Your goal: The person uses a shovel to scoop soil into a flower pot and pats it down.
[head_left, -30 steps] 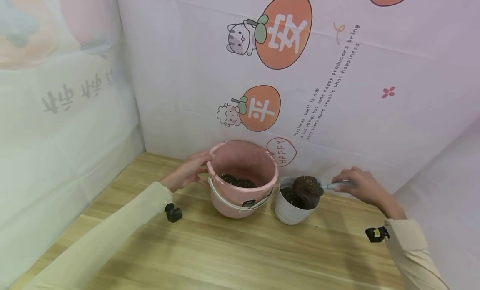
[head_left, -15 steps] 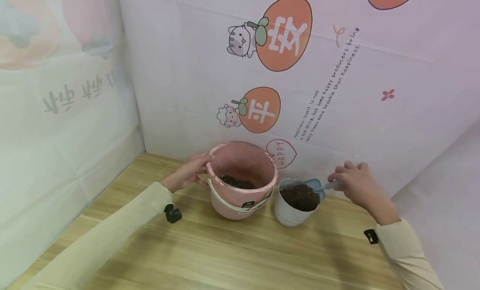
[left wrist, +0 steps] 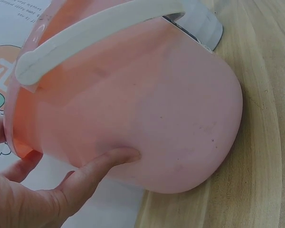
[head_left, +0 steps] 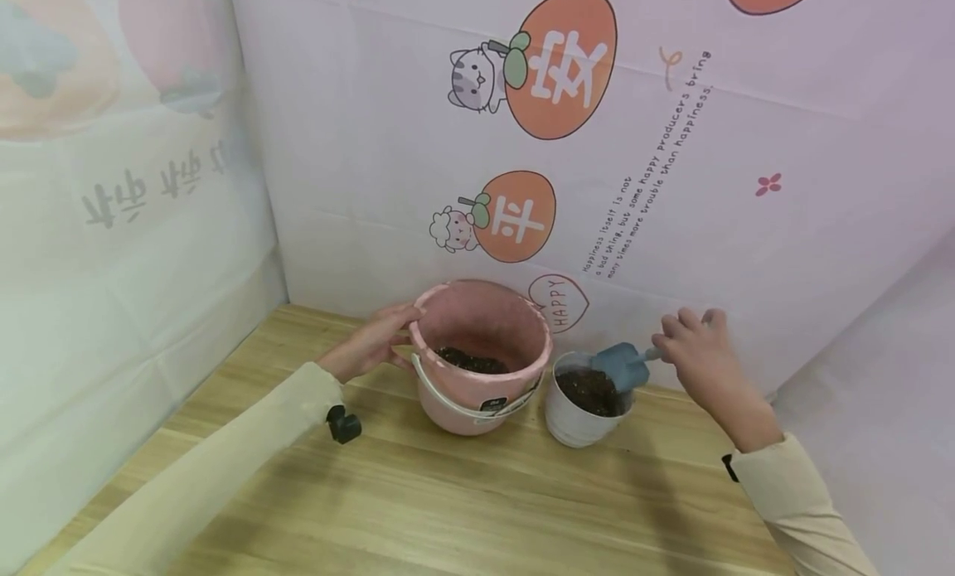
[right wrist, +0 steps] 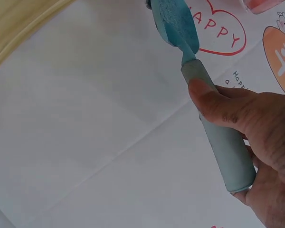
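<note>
My left hand [head_left: 373, 340] grips the rim of a pink bucket [head_left: 458, 398] from its left side. In the left wrist view the thumb lies against the bucket's outer wall [left wrist: 180, 118] and the other fingers are at the rim. Dark soil [head_left: 472, 360] covers the bucket's bottom. Right of it stands a white flowerpot [head_left: 578, 427] with soil [head_left: 589, 391] inside. Around the grey-green handle of a blue garden trowel [head_left: 622, 367] curls my right hand [head_left: 701, 360], the thumb pressed along it [right wrist: 228, 147]. The trowel's blade tilts over the pot's right rim.
A white bail [left wrist: 104, 28] hangs along the bucket's front. Bucket and pot stand close together on a wooden table [head_left: 448, 501], near the printed white cloth [head_left: 373, 186] behind. Another white cloth [head_left: 134, 269] borders the left side.
The trowel's load of soil has dropped into the pot, and its blade has turned and risen, now mostly bare. My right hand has rotated; the left hand stays on the bucket.
</note>
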`<state>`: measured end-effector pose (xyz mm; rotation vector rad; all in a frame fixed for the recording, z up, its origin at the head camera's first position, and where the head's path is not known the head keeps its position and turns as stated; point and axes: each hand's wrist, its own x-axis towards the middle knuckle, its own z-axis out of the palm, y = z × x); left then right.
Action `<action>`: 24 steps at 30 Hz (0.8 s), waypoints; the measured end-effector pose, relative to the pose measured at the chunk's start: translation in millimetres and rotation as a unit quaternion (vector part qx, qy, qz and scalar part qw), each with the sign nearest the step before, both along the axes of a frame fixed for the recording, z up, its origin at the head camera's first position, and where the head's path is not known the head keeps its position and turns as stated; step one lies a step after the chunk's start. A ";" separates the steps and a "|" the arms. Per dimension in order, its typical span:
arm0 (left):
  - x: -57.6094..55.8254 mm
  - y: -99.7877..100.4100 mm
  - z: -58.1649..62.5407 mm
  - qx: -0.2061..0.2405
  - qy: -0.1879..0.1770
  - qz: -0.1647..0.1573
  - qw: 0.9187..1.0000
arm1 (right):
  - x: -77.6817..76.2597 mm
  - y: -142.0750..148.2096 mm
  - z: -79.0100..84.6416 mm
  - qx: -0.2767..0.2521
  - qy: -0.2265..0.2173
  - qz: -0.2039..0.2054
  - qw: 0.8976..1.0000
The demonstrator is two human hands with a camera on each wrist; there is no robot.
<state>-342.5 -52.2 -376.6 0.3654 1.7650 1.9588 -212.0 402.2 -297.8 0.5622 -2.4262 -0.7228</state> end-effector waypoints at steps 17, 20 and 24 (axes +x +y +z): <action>-0.6 0.4 -2.5 -0.007 0.001 0.005 1.000 | -6.0 -13.7 12.0 -0.102 0.124 0.070 0.985; -0.1 -0.2 -0.8 -0.006 0.004 0.002 1.000 | -9.9 -19.2 13.8 -0.115 0.134 0.081 0.981; -0.4 -0.3 -0.3 -0.006 0.008 -0.001 1.000 | -16.5 -28.7 14.0 -0.122 0.149 0.097 0.977</action>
